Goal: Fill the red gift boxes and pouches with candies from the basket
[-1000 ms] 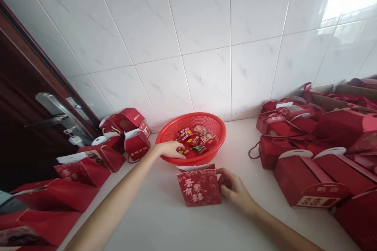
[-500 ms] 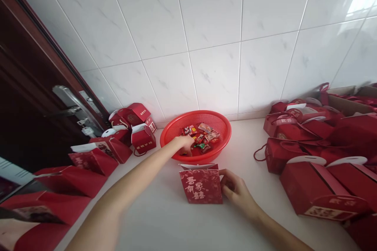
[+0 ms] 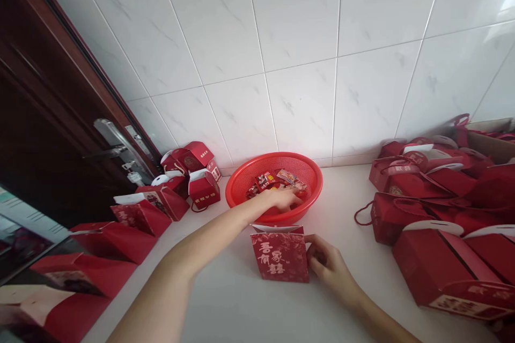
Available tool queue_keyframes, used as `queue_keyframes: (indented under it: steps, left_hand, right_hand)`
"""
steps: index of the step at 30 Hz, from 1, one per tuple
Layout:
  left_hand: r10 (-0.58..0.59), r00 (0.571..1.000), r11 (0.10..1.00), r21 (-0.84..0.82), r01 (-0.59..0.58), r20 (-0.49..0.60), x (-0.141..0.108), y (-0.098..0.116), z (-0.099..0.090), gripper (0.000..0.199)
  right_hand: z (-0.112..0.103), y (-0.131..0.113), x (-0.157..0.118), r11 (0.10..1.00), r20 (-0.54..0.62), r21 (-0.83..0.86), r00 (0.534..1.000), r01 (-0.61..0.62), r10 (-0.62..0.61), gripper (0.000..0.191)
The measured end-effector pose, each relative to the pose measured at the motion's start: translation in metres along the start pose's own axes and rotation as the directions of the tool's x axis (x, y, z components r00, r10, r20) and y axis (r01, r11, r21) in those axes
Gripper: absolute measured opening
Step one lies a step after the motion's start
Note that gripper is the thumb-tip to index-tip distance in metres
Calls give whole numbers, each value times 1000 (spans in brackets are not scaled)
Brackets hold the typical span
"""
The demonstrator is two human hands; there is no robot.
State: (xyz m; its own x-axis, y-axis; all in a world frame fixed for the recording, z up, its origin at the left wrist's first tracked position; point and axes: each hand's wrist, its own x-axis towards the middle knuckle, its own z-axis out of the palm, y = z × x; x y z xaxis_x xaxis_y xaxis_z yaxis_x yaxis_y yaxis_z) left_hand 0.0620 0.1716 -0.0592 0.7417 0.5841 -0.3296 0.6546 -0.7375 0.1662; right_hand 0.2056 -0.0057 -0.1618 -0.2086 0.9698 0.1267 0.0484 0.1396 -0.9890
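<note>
Red plastic, pierced with small holes, makes up the round basket (image 3: 277, 220) near the tiled wall (image 3: 298, 64), and in it lie wrapped packets (image 3: 267, 181) in red, yellow and pale colours (one has the word LOVE printed on it). The left hand (image 3: 285, 201) is down inside the basket, over its front right part, with the forearm crossing the near rim. Those fingers reach in among the packets, and their tips are partly lost there, so I cannot tell whether they pinch anything. Just in front of the basket, a small red paper box (image 3: 279, 257) stands upright on the white countertop (image 3: 225, 295), its top unclosed and its front face showing pale characters. Close at its right edge is the right hand (image 3: 328, 260), fingers curled loosely with the thumb near them; the forefinger meets the edge of the box, though whether it grips or only steadies I cannot tell. More red boxes (image 3: 161, 201) line the left side of the countertop, several with their tops gaping, beside a dark door (image 3: 52, 118) with a metal handle (image 3: 123, 144). On the right, a crowded group of red cartons (image 3: 434, 257) sits close together, some with white handle flaps and one with a cord loop (image 3: 363, 214) hanging out.
</note>
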Motion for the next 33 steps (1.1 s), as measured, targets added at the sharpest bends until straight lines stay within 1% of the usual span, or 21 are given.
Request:
queue_keyframes:
  steps: [3,6,9,12,15,18,20,23,26,30,33]
  left_hand:
    - [-57,998,998,22,57,9,2,-16,-3,43]
    - [-151,988,988,18,152,-38,-6,-43,-13,37]
    - [-236,966,972,-36,233,-102,-20,-69,-20,39]
    - [-295,944,951,-136,276,-147,-32,-85,-22,44]
    - [-323,924,927,-264,265,-207,-36,-94,-22,47]
    - [-342,899,890,-402,216,-274,-35,-101,-20,43]
    - [-365,876,854,-489,179,-315,-35,-104,-18,41]
    - [-409,839,794,-593,133,-359,-34,-109,-16,44]
    - [-457,817,737,-664,126,-352,-35,-113,-12,42]
    - [-505,816,685,-706,181,-281,-36,-119,-5,28]
    - [-521,815,671,-711,210,-252,-36,-123,0,27]
  right_hand:
    - [0,1,0,1000,6,-5,1000,-4,4,35]
    - [0,3,1,1000,1,-2,1000,-4,4,33]
    - [0,3,1,1000,-7,-5,1000,-1,1,31]
    - [0,2,1,1000,-1,-7,1000,-6,6,30]
    - [0,1,1,1000,4,-8,1000,-11,11,32]
    - [0,1,1,1000,2,-7,1000,-5,5,31]
    - [-1,1,1,1000,-1,0,1000,-3,3,31]
    - [-1,2,2,1000,1,5,1000,-8,8,31]
    - [0,4,2,1000,6,3,1000,-14,14,32]
    - [1,8,3,1000,0,0,1000,-7,7,32]
    - [1,8,3,1000,-4,3,1000,-7,7,31]
